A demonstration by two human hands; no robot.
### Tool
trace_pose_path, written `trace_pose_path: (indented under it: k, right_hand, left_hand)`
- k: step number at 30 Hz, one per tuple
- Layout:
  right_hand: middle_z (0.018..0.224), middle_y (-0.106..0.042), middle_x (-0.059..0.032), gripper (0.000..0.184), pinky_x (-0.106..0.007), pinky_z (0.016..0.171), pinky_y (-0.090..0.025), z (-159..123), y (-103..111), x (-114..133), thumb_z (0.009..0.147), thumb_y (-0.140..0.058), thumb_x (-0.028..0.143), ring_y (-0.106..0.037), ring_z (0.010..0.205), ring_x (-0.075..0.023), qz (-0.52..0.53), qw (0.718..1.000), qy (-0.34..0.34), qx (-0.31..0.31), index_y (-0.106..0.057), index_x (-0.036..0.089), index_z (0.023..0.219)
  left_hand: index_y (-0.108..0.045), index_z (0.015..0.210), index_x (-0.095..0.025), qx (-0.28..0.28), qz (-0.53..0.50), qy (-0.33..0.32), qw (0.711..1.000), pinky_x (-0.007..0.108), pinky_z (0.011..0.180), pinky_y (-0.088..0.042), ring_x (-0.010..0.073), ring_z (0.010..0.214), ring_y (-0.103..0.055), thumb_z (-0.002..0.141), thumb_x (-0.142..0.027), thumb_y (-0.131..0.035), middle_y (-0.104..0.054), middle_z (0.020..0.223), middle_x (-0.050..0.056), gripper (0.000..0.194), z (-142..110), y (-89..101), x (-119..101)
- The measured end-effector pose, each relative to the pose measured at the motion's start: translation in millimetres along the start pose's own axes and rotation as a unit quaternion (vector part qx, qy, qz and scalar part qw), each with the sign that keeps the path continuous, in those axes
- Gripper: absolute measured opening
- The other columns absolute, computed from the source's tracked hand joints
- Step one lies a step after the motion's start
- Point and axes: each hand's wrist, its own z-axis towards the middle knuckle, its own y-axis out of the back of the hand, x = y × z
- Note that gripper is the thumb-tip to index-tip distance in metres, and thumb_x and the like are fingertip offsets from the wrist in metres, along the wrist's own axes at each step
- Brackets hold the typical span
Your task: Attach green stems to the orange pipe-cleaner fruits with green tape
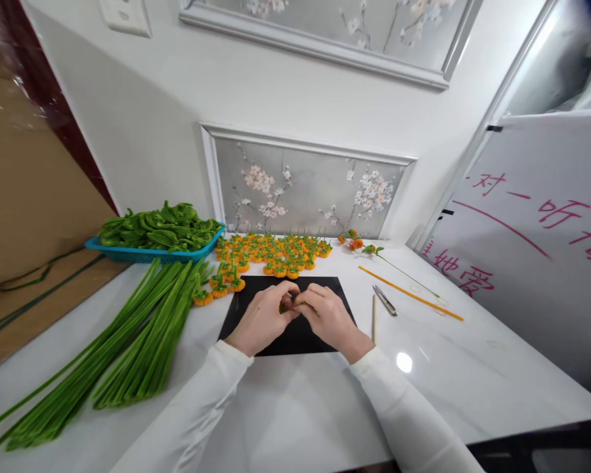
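Over the black mat [295, 341], my left hand [266, 312] and my right hand [329, 315] meet with their fingertips pinched together. A sliver of a small green piece [282, 307] shows by the left fingers; most of it is hidden. Whether the right fingertips grip the same piece is unclear. Just beyond the mat stand many small orange pipe-cleaner flowers [280, 268] with green tops and thin upright stems. A few more orange flowers [220, 286] sit at the mat's upper left corner, close to my left hand.
Green pipe cleaners [148, 335] lie in bundles at left, below a blue tray [217, 240] heaped with green leaves [162, 228]. At right lie a wooden stick [373, 318], thread snips [385, 301], an orange pipe cleaner [414, 293] and a stemmed orange flower [356, 244]. A wall stands behind.
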Motion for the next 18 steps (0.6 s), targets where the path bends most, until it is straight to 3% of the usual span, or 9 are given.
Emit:
trace_pose_path:
  k: [3,6,10,18]
  right_hand:
    - [0.079,-0.058,-0.0018,0.018,-0.027,0.067,-0.036,-0.2,0.1,0.5,0.091,-0.048,0.018,-0.055,0.073,-0.0136,-0.024,1.000,0.008,0.006,-0.063,0.020,0.083]
    - [0.079,-0.058,-0.0014,0.018,-0.027,0.067,-0.035,-1.3,-0.3,-1.2,0.092,-0.047,0.018,-0.055,0.073,-0.0134,-0.044,0.999,0.008,0.014,-0.063,0.021,0.083]
    - [0.079,-0.057,-0.0014,0.020,-0.027,0.069,-0.036,-2.4,-2.4,-3.5,0.092,-0.047,0.017,-0.055,0.074,-0.0133,-0.053,0.998,0.002,0.021,-0.064,0.021,0.082]
    - [0.079,-0.054,-0.0034,0.021,-0.026,0.068,-0.043,0.1,-0.3,-0.9,0.091,-0.044,0.014,-0.053,0.072,-0.0148,-0.016,1.000,0.011,0.009,-0.062,0.019,0.081]
  left_hand:
    - [-0.063,0.103,-0.022,-0.023,0.034,0.018,0.999,0.027,0.073,-0.046,0.0166,0.071,-0.063,0.074,-0.021,-0.064,-0.068,0.073,-0.001,0.029,1.0,-3.5,3.9]
    - [-0.065,0.109,-0.022,-0.039,0.078,0.022,0.996,0.033,0.088,-0.044,0.0173,0.071,-0.065,0.075,-0.022,-0.064,-0.071,0.073,-0.001,0.034,1.7,-5.7,6.1]
    - [-0.063,0.116,-0.023,-0.025,0.115,0.009,0.993,0.039,0.101,-0.036,0.0179,0.073,-0.067,0.080,-0.020,-0.058,-0.072,0.072,-0.002,0.036,0.4,-6.2,5.0]
    - [-0.060,0.119,-0.025,0.013,0.120,-0.021,0.992,0.047,0.108,-0.027,0.0220,0.096,-0.066,0.086,-0.014,-0.046,-0.070,0.110,0.004,0.038,-2.3,-5.3,4.4]
